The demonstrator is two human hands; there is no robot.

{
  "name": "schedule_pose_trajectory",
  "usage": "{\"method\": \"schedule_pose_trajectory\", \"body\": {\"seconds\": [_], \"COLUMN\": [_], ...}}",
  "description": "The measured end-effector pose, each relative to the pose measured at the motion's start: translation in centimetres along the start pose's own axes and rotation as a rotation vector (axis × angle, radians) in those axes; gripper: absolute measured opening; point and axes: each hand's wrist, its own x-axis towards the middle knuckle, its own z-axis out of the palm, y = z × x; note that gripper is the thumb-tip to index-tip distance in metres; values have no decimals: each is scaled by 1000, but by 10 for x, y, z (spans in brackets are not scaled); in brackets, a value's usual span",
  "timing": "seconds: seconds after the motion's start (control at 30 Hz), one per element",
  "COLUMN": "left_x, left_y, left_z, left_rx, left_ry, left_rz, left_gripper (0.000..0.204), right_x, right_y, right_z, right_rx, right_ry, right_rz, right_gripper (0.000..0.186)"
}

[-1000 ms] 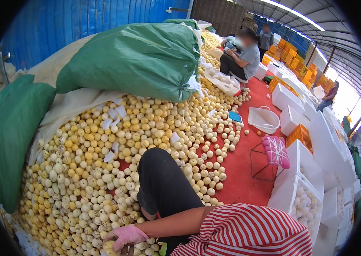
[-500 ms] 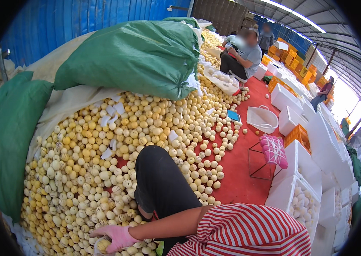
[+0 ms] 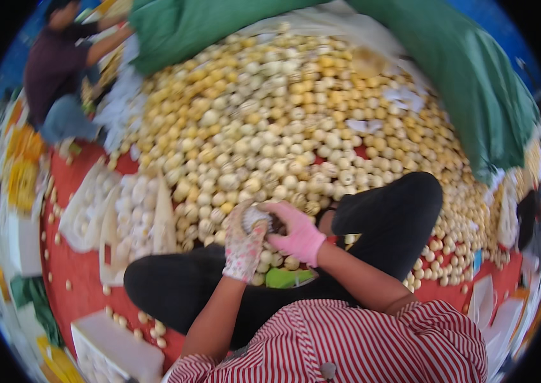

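Observation:
In front of my lap my two gloved hands meet over the fruit pile. My left hand (image 3: 245,246), in a white glove with a pink floral pattern, is closed around a small round fruit in a white foam net (image 3: 255,218). My right hand (image 3: 297,233), in a plain pink glove, presses its bent fingers against the same bundle from the right. A dark patch shows between the hands; blur hides what it is. Just beyond them spreads a large heap of small round yellow fruit (image 3: 264,137), many with dark stripes.
Left of my knee stand cream bags (image 3: 135,217) of white-wrapped fruit. A white foam box (image 3: 117,345) sits at the lower left. Green sacks (image 3: 468,96) border the heap. Another person (image 3: 60,70) crouches at the far left. Red matting (image 3: 69,255) covers the floor.
The view has swung round toward my lap. My right hand, earlier low over the pile by a fruit, is now beside my left hand, which has come into view.

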Motion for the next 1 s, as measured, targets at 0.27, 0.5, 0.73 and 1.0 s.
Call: {"method": "schedule_pose_trajectory", "body": {"seconds": [0.27,0.5,0.73,1.0], "left_x": [-42,-109,-208,-367], "left_y": [8,62,29,-138], "left_z": [-50,-123,-189,-320], "left_rx": [-38,-427,-954,-1473], "left_ry": [278,486,1011,1473], "left_rz": [-33,-58,-137,-48], "left_gripper": [41,43,35,28], "right_x": [3,2,0,-6], "right_y": [-22,43,42,38], "right_z": [18,15,27,28], "right_rx": [268,287,286,483], "right_ry": [-174,-27,-119,-112], "right_rz": [220,82,108,421], "right_gripper": [29,13,19,19]}}
